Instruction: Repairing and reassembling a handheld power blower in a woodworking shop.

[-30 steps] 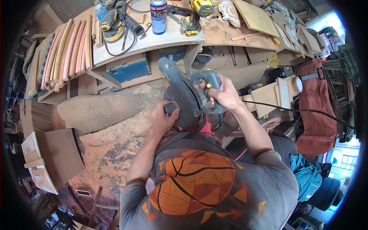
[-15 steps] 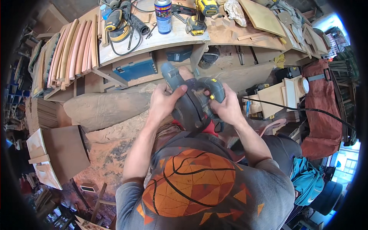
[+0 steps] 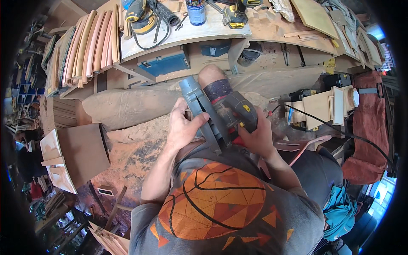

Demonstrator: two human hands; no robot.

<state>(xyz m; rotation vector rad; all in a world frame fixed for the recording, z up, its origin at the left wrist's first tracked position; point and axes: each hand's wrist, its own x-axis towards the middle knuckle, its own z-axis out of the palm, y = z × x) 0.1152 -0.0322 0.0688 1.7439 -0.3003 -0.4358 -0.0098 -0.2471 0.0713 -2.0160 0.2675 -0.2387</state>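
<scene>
Over my lap I hold a handheld power tool [image 3: 206,114] that looks like a circular saw. It has a blue-grey slotted housing with a round port at its far end. My left hand [image 3: 183,125] grips the housing's left side, thumb pressed on its near face and fingers partly hidden behind it. My right hand [image 3: 258,138] is closed round the tool's black handle [image 3: 244,109], which has yellow buttons. A black cable [image 3: 335,123] runs off to the right from near this hand. A bare knee [image 3: 212,75] shows just beyond the tool.
Ahead, a workbench [image 3: 178,36] carries a sander [image 3: 142,21], a spray can [image 3: 196,12] and a cordless drill [image 3: 235,18]. Curved wooden strips [image 3: 93,42] are stacked at the left. A brown board box [image 3: 83,151] stands left, boards [image 3: 318,106] lie right, beside a red cloth [image 3: 365,127].
The tool has turned in my hands, bringing its slotted side into view, and its handle has come down slightly. My right hand has shifted right and lower; the whole view has moved a little.
</scene>
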